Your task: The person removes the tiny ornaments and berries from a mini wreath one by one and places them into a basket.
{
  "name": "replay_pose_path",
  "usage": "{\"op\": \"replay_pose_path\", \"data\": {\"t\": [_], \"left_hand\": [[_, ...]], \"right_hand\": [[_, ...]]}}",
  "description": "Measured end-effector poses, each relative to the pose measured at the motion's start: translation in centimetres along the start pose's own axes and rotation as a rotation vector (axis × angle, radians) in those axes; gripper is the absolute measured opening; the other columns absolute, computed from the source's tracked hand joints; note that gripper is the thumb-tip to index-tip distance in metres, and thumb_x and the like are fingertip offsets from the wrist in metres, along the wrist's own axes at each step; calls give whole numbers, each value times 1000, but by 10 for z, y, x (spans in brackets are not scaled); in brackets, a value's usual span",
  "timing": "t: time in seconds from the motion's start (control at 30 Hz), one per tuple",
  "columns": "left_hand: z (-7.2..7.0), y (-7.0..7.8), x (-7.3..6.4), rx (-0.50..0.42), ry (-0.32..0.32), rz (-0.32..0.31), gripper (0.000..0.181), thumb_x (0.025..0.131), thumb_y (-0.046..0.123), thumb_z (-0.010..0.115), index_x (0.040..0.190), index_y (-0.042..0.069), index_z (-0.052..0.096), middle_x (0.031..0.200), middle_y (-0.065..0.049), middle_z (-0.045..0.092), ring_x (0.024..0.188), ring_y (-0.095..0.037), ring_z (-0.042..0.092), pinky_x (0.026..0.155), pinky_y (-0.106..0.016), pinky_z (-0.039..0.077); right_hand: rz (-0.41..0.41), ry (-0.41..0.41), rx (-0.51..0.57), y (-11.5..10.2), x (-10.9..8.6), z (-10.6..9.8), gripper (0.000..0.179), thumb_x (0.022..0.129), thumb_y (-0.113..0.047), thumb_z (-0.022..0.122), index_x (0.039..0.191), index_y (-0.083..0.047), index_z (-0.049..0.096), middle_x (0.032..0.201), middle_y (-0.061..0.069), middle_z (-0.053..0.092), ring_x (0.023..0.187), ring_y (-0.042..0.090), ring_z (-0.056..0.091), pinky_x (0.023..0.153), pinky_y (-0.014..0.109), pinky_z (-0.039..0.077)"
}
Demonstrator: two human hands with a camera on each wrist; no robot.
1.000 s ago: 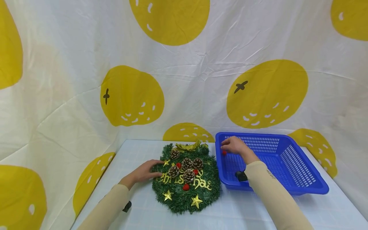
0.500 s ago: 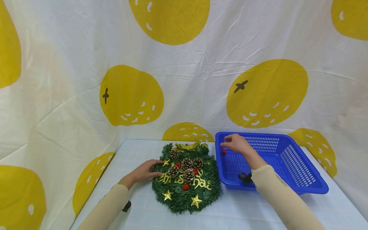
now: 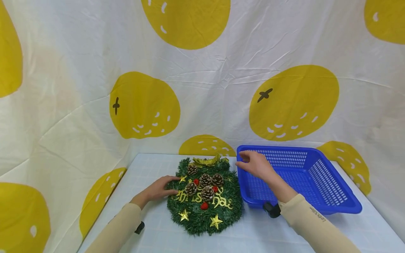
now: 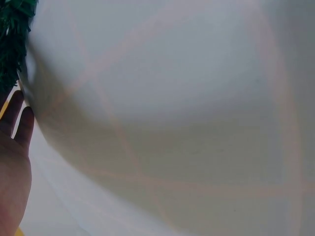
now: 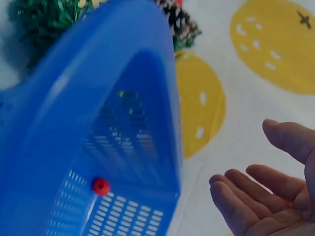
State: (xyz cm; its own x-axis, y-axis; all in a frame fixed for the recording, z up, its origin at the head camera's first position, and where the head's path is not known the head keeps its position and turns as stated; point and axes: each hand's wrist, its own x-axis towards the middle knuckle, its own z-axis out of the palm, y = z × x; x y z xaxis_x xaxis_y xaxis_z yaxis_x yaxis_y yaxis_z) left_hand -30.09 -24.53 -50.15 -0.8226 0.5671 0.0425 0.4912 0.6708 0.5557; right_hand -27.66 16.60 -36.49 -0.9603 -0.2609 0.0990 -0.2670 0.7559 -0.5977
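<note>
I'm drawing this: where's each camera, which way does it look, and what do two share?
Head: worn on the head, looking forward and down at the wreath and basket; left hand, right hand and sleeves show.
Left wrist: worn there, looking across the table; some wreath and the left hand show at left.
Right wrist: worn there, looking into the basket at a red ball; right hand shows.
Head and right wrist share the basket.

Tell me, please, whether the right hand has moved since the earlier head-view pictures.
Yes, in the head view the right hand has shifted left at its fingertips: against the blue basket, they showed inside its left rim and now overlap it.
</note>
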Motion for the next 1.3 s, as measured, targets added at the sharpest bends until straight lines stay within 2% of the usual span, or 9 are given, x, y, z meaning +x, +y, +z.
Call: {"op": "replay_pose_path", "data": {"t": [0.37,0.43,0.53,0.6,0.67,0.73,0.83,1.0,1.3], "left_hand": [[1,-2,1,-3,1,-1,61,93,42,65,142,9,50,142,-16,49,132,-39,43,107,-58,35],[1,-2,1,-2,0,0,60,93,41,65,142,9,50,142,-17,49,132,-39,43,107,-58,35],[0,-2,1,-5,-3,2,60,93,40,66,142,9,50,142,-17,49,132,-39,43,107,-58,34],[0,-2,1,-5,-3,4,60,93,40,66,142,9,50,142,-17,49,132,-39,43,107,-58,34],[0,-2,1,-3,-4,5,60,93,40,66,142,8,50,142,-17,49,132,-39,43,107,-58,35],[-1,-2,1,5,-3,7,60,93,41,65,142,8,50,141,-17,49,132,-39,43,107,-58,35],[-1,-4,1,9,-7,5,61,93,41,65,142,9,50,142,-16,49,132,-39,43,107,-58,35],[-1,-4,1,9,-8,4,61,93,41,66,142,9,50,142,-16,49,132,-39,43,107,-58,35],[1,-4,0,6,0,5,61,93,42,66,142,9,50,142,-16,50,132,-39,43,107,-58,35]], "right_hand": [[-75,2,29,-21,-25,14,65,91,-35,69,141,2,49,136,22,55,121,37,55,93,53,49],[-94,-4,35,-23,-29,18,66,91,-35,70,141,2,49,135,22,56,120,37,56,88,50,51],[-106,-5,35,-25,-34,24,66,89,-36,72,140,0,51,128,20,61,108,33,61,76,42,52],[-103,-2,37,-27,-37,28,64,89,-36,73,139,-2,53,125,18,63,103,30,63,73,41,51],[-97,-7,59,-29,-39,31,63,89,-35,73,139,-3,54,126,17,63,102,31,63,79,43,53],[-85,-11,101,-30,-40,35,61,89,-34,73,139,-4,54,130,17,61,109,34,63,88,47,53],[-74,-18,172,-30,-43,40,60,89,-32,73,138,-2,54,134,17,58,117,36,60,94,49,51],[-65,-20,256,-29,-48,50,58,90,-29,73,137,-1,55,135,17,57,119,36,59,95,49,50],[-33,-10,311,-30,-55,68,58,89,-29,74,135,0,56,131,19,60,116,35,60,94,47,51]]}}
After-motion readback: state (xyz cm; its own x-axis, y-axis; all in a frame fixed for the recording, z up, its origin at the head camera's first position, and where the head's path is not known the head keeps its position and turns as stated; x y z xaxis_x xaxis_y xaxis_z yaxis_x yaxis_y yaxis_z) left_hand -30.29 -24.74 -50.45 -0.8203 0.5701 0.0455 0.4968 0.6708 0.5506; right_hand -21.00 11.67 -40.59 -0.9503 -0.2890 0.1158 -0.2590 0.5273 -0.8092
